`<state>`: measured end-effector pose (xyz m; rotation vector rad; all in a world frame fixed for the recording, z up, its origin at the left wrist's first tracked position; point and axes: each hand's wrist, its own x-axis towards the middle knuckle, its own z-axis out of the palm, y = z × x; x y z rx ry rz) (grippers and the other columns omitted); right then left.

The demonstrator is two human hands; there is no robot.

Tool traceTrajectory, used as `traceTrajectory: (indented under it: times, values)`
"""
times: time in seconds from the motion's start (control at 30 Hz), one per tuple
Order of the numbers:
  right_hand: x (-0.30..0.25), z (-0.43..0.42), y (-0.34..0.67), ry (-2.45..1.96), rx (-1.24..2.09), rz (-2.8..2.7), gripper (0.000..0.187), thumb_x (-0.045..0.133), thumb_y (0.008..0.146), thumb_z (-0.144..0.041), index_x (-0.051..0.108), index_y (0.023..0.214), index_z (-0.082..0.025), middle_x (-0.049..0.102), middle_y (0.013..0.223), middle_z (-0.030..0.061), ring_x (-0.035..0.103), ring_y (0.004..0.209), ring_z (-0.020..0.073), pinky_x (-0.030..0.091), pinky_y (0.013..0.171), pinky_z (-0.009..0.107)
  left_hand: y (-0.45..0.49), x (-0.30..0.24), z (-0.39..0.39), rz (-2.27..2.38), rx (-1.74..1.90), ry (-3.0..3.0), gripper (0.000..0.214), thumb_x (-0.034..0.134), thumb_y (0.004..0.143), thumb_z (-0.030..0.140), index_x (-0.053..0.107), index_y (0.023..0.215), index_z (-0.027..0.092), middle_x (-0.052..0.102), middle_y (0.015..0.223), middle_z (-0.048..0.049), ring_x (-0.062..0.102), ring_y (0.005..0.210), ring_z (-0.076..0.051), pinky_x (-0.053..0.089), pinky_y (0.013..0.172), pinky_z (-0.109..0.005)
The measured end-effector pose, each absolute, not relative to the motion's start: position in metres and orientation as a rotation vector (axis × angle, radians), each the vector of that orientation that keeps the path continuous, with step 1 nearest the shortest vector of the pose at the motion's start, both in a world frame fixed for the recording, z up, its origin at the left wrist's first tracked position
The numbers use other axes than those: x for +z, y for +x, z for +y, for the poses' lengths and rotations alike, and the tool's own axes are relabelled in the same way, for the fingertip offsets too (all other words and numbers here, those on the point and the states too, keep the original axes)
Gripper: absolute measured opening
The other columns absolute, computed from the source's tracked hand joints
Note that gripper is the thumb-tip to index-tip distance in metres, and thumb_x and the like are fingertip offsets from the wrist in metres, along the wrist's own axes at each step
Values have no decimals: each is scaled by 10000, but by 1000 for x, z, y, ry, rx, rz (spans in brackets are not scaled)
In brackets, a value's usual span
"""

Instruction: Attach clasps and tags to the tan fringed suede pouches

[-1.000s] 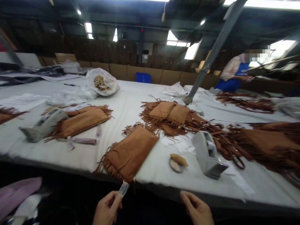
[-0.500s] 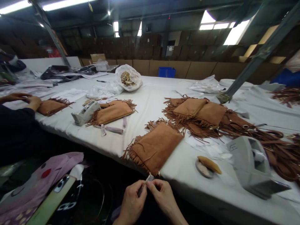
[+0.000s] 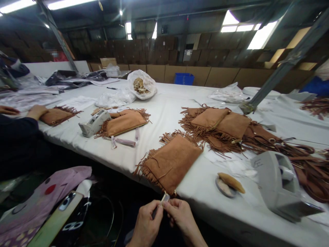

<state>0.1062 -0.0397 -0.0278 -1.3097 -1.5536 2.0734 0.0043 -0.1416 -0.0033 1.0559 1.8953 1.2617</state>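
Observation:
A brown fringed suede pouch (image 3: 172,161) lies at the table's front edge, its near corner with small metal fittings hanging toward me. Just below that corner, a small whitish strip (image 3: 165,197) is pinched between my two hands. My left hand (image 3: 147,219) has thumb and forefinger closed on its lower end. My right hand (image 3: 181,214) pinches it from the other side, the remaining fingers curled. Whether the strip is paper or tape I cannot tell. Part of it is hidden by my fingertips.
More fringed pouches (image 3: 221,123) are piled at the right beside brown straps. A grey tape dispenser (image 3: 280,185) and a small round dish (image 3: 224,187) stand nearer. At left are another dispenser (image 3: 94,123), a pouch (image 3: 127,123) and a co-worker's hand (image 3: 37,111) on a pouch.
My right hand's fingers have shifted slightly around the strip, and more of the strip shows. At the left, the co-worker's hands have moved apart. The view has shifted slightly.

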Motion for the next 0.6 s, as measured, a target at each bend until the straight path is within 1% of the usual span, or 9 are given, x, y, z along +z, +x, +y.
traceTrajectory:
  times: [0.07,0.13,0.23,0.3,0.37,0.43,0.5,0.6]
  values:
    - [-26,-39,107,-1246,2103,-1545,526,719,574,-651,587,629,-144,492,454,-50,362,372,53,283,386,201,3,-7,-140,1830,1276,951,334,454,907,402,643,757,171,619,639,-11,522,517,-110,359,497,-205]
    - [-24,-39,107,-1212,2093,-1580,526,718,585,-649,575,596,-144,479,434,-50,341,377,49,244,388,201,0,-13,-136,1739,1296,811,408,450,892,485,591,687,162,583,571,2,453,405,-79,299,411,-195]
    - [-21,-41,106,-1149,2059,-1609,518,717,611,-632,578,578,-135,470,436,-49,316,405,48,210,408,208,-4,-24,-128,1584,1334,575,470,481,837,586,538,639,163,534,454,20,369,300,-55,207,340,-183]
    - [-20,-42,105,-1108,2007,-1617,502,720,626,-610,596,592,-124,493,471,-41,332,443,55,229,438,210,-5,-29,-125,1482,1345,418,483,520,796,616,540,650,156,524,417,24,343,274,-46,173,324,-174]
    - [-21,-44,104,-1098,1940,-1644,491,717,637,-597,602,590,-122,521,493,-29,369,470,67,261,464,212,-4,-32,-124,1427,1371,305,468,574,755,621,537,696,158,543,419,25,342,266,-41,168,319,-163]
    - [-23,-45,105,-1096,1904,-1688,486,701,656,-595,608,588,-123,558,507,-12,413,485,84,297,483,217,-2,-33,-125,1440,1420,271,460,620,719,617,529,764,169,572,438,26,366,268,-47,179,317,-153]
    - [-23,-46,105,-1086,1893,-1727,484,683,675,-594,615,598,-121,586,520,3,434,492,94,314,491,221,-1,-30,-126,1495,1451,302,482,632,700,631,537,794,167,586,449,24,387,268,-53,191,314,-152]
    - [-21,-46,105,-1091,1870,-1771,484,667,690,-592,618,611,-117,589,529,6,420,497,93,305,494,223,0,-23,-127,1554,1450,371,517,612,699,659,556,724,146,575,440,18,389,265,-47,198,311,-155]
